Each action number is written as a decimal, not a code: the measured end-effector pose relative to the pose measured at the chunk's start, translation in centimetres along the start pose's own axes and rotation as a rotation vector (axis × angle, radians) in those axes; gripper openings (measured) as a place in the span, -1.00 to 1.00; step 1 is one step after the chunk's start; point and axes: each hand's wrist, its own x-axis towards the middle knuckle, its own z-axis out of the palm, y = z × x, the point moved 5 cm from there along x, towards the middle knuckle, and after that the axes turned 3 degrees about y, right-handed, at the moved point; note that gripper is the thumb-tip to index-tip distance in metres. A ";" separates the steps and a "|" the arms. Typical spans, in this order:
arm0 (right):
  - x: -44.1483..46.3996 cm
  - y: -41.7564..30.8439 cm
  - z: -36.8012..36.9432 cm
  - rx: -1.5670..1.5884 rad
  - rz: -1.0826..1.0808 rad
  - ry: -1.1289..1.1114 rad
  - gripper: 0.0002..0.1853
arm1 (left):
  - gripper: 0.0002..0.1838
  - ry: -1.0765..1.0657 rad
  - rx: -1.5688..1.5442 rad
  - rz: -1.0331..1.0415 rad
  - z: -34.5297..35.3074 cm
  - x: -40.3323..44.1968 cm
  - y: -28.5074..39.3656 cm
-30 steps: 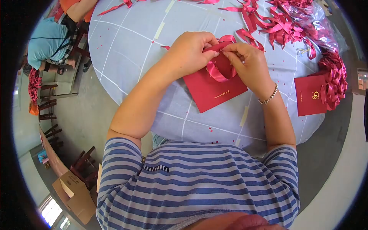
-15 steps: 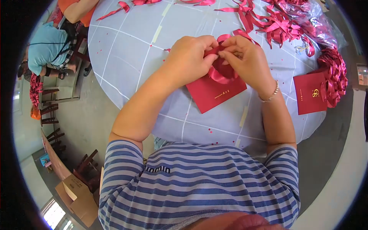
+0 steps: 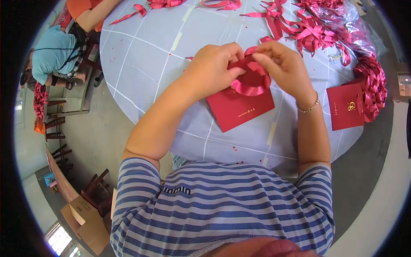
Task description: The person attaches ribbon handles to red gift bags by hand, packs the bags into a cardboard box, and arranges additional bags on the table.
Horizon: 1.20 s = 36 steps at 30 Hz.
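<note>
A small red paper bag point(image 3: 245, 112) with gold lettering lies at an angle on the table in front of me. A shiny red ribbon point(image 3: 249, 90) forms a loop over its upper part. My left hand point(image 3: 216, 68) pinches the bag's top edge between thumb and fingers, with some ribbon there. At the loop's upper right, my right hand point(image 3: 286, 66) is curled, its thumb and fingertips closed around the ribbon. The exact grip is partly hidden behind the fingers.
The table point(image 3: 145, 81) has a pale checked cloth dotted with red bits. Another red bag point(image 3: 345, 107) leans by a heap of ribbons point(image 3: 371, 88) at right. More loose ribbons point(image 3: 314, 34) and clear plastic point(image 3: 353, 23) lie at the back right. Other people point(image 3: 53, 49) sit at left.
My right hand has moved slightly right and away from my left fingertips, and the ribbon loop looks wider. The bag has shifted slightly toward me.
</note>
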 end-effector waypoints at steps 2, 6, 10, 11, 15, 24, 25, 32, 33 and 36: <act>0.0 -0.4 -0.6 -0.086 0.026 -0.089 -0.87 | -0.77 -0.053 0.120 0.056 0.2 -0.1 0.4; -0.5 -0.2 0.1 -0.166 0.056 -0.294 -0.85 | -0.84 -0.053 0.048 0.126 0.4 -0.3 0.5; -0.8 0.5 0.8 0.003 0.212 -0.313 -0.86 | -0.84 -0.368 -0.280 -0.188 0.7 0.0 -2.0; -0.8 0.6 0.7 0.043 0.223 -0.285 -0.87 | -0.82 -0.497 -0.442 -0.281 1.2 -0.2 -2.4; -0.7 0.9 0.7 -0.068 0.133 -0.355 -0.92 | -0.78 -0.541 -0.508 -0.259 1.0 -0.3 -1.2; -0.9 0.1 0.4 -0.023 0.089 -0.309 -0.92 | -0.83 -0.392 -0.538 -0.265 1.5 -0.2 -1.5; -0.9 -0.1 0.3 -0.024 0.088 -0.302 -0.92 | -0.83 -0.397 -0.536 -0.260 1.5 -0.1 -1.5; -1.0 -0.6 0.6 -0.095 0.022 -0.394 -0.94 | -0.84 -0.336 0.004 0.382 0.8 0.6 -0.2; -1.0 -0.8 0.6 -0.107 0.006 -0.435 -0.93 | -0.86 -0.331 0.022 0.420 0.8 0.7 -0.3; -1.5 -0.4 -0.1 0.062 0.227 -0.548 -0.89 | -0.85 -0.186 0.214 0.418 -1.7 1.4 -2.5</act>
